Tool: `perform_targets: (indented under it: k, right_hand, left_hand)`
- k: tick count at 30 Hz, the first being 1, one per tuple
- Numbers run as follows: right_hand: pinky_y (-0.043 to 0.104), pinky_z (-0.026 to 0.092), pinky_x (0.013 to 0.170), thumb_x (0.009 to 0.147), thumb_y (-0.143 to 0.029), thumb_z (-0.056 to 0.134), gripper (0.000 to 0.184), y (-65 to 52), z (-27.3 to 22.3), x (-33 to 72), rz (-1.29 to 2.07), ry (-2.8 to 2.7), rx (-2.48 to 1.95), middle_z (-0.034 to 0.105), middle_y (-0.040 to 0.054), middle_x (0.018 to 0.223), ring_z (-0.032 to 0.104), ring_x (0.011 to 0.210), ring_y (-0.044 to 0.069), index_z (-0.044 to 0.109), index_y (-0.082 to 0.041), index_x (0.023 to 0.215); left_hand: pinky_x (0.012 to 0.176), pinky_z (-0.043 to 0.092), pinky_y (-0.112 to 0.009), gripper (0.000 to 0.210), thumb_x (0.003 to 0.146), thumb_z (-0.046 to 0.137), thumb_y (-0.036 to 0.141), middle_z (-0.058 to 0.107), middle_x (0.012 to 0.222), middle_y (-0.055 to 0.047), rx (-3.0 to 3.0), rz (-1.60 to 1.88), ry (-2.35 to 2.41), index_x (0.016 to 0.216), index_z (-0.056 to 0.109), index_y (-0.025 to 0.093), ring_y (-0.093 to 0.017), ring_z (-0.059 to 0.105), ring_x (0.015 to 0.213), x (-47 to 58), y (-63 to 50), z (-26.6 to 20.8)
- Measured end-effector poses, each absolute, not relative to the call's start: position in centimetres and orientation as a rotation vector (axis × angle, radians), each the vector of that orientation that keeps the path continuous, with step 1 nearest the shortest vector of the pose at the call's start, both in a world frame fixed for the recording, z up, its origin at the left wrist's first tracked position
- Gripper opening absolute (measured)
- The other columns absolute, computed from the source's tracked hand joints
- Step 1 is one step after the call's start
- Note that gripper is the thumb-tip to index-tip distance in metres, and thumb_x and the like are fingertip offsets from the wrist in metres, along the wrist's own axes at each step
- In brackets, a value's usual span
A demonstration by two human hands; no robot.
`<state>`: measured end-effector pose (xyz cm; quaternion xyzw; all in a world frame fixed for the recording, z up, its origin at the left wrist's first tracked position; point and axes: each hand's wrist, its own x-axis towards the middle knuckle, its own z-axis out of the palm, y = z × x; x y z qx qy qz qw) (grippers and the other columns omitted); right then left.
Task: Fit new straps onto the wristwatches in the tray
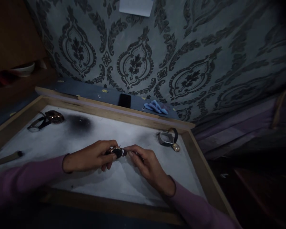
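My left hand (92,156) is closed on a wristwatch (116,152) with a dark dial and a gold-coloured rim, its fingers and thumb at the case's left side. A short piece of dark strap (125,152) sticks out from the watch's right side. Beside it, my right hand (145,162) is pinched, with its fingertips at the strap end. Something slim and dark shows between its fingers, too small and dim to name. Both hands are over the white bottom of a shallow wooden tray (114,109).
At the tray's left lie watches (54,117) and a brush-like stick (7,158). On its right are a metal watch (165,138) and a small gold round piece (176,147). Behind the rim are a black phone-like slab (124,100) and a blue cloth (156,107), near a patterned wall.
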<state>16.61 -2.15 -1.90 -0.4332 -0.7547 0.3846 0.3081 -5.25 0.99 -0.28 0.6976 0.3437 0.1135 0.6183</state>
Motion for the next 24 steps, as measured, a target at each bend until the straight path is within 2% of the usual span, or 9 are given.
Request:
perform_targets:
  k: [3,9,16,24]
  right_hand:
    - [0.023,0.032,0.048,0.095,-0.023,0.044,0.027,-2.16,-1.76,16.6,1.028,-2.006,-1.159,0.047,-0.0036,0.057,0.04,0.049,0.01,0.068,-0.015,0.104]
    - [0.023,0.032,0.048,0.095,-0.023,0.043,0.027,-2.19,-1.57,16.57,1.038,-2.033,-1.132,0.044,-0.0043,0.056,0.038,0.049,0.01,0.067,-0.016,0.106]
    - [0.024,0.031,0.049,0.095,-0.021,0.046,0.023,-2.22,-1.54,16.56,1.004,-2.047,-1.136,0.044,-0.0051,0.056,0.038,0.049,0.01,0.065,-0.016,0.105]
    - [0.025,0.029,0.049,0.095,-0.023,0.045,0.018,-2.29,-1.38,16.34,1.053,-1.996,-1.103,0.042,-0.0058,0.057,0.036,0.05,0.01,0.062,-0.018,0.096]
  left_hand:
    - [0.053,0.044,-0.023,0.022,0.091,0.049,0.039,0.057,0.065,0.002,1.528,0.215,0.74,0.089,0.05,0.017,-0.012,0.056,0.056,-5.32,1.14,-0.26]
    - [0.051,0.043,-0.022,0.022,0.089,0.051,0.041,0.059,0.072,0.002,1.438,0.18,0.746,0.086,0.045,0.019,-0.011,0.057,0.06,-5.12,1.2,-0.23]
    - [0.045,0.033,-0.02,0.017,0.087,0.053,0.034,0.053,0.063,0.005,1.435,0.173,0.747,0.082,0.048,0.018,-0.008,0.046,0.049,-5.1,1.31,-0.59]
    - [0.047,0.021,-0.023,0.024,0.084,0.056,0.033,0.035,0.056,0.008,1.397,0.256,0.694,0.068,0.047,0.018,-0.007,0.028,0.05,-4.69,1.31,-0.88]
